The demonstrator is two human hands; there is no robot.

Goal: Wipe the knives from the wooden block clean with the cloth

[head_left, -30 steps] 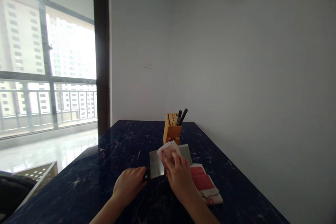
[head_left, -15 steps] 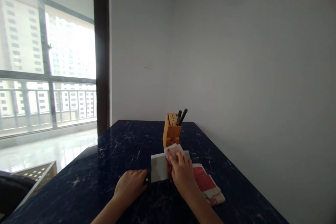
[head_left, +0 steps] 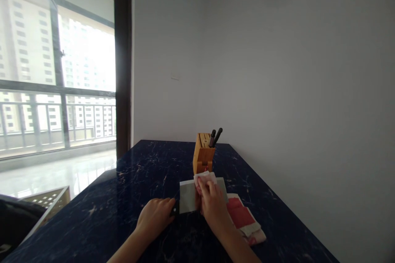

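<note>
A cleaver point(head_left: 188, 196) with a broad steel blade lies flat on the dark blue marbled countertop point(head_left: 145, 181). My left hand point(head_left: 155, 217) is closed round its black handle. My right hand point(head_left: 212, 204) presses a pink and white cloth point(head_left: 204, 178) against the blade's far right part, fingers curled over the cloth. A second folded red and white cloth point(head_left: 243, 218) lies on the counter just right of my right wrist.
A wooden knife block point(head_left: 203, 157) with two black handles stands behind the cleaver near the grey wall. A large window with a dark frame fills the left side. A perforated metal box point(head_left: 46, 201) sits low at the left, beyond the counter edge.
My right hand with the cloth has slid a little along the blade toward its right end. The left hand keeps its hold on the handle. The camera has shifted slightly.
</note>
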